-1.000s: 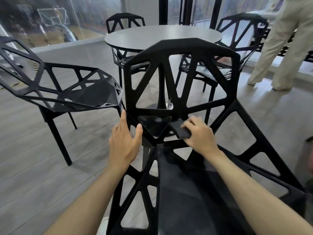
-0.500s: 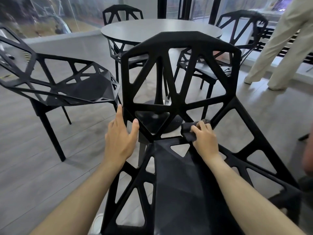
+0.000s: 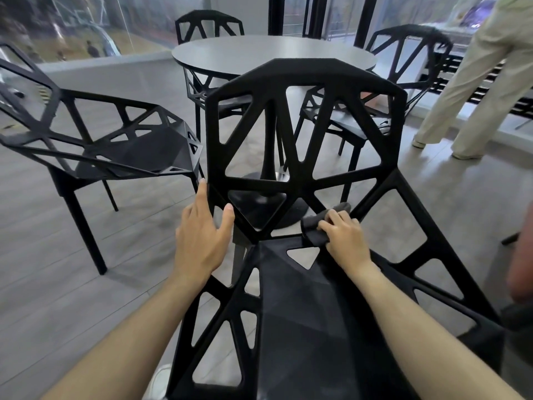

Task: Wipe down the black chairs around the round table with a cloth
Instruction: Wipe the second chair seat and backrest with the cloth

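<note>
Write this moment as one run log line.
left hand: braces chair back | right hand: presses cloth at seat-back joint | step: wiping

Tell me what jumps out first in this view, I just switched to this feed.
The nearest black chair fills the centre, its geometric open-frame back facing the camera. The right hand presses a dark cloth where back meets seat, while the left hand rests on the back's left edge. Behind stands the round table with more black chairs around it.
</note>
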The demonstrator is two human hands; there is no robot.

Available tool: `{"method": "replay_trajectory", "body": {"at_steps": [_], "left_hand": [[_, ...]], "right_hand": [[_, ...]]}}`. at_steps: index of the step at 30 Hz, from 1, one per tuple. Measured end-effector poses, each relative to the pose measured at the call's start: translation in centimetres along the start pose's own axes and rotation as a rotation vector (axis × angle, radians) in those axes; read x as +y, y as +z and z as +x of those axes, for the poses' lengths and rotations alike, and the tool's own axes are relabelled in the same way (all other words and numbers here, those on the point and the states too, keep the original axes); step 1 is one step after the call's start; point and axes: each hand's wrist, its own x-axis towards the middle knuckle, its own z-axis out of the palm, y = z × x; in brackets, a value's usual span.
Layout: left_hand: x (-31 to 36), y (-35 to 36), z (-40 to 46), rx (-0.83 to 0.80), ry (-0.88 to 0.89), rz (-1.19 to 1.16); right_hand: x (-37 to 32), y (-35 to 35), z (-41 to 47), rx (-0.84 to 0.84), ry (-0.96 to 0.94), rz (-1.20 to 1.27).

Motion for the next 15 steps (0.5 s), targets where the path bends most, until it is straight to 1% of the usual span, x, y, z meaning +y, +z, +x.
{"method": "replay_trajectory", "body": {"at_steps": [4,7,11,13,15], "left_hand": [[0.0,0.0,-0.1,0.002,-0.003,0.004],[-0.1,-0.1,0.0,-0.001,0.000,-0.007],[-0.2,0.1,0.1,0.001,-0.008,-0.012],[-0.2,0.1,0.0,-0.003,-0.012,-0.024],[-0.2,0.0,0.0,-0.005,-0.011,-0.032]], "right_hand": [[1.1,-1.1,0.9,-0.018,-0.066,-0.125],[2.9,-3.8,1.6,0.071,-0.069,-0.225],[7.4,-8.6,3.4,0.294,0.112,-0.285],[8.4,-9.2,3.8,0.325,0.209,-0.275],[8.3,-8.4,3.6,0.301,0.244,-0.270]]}}
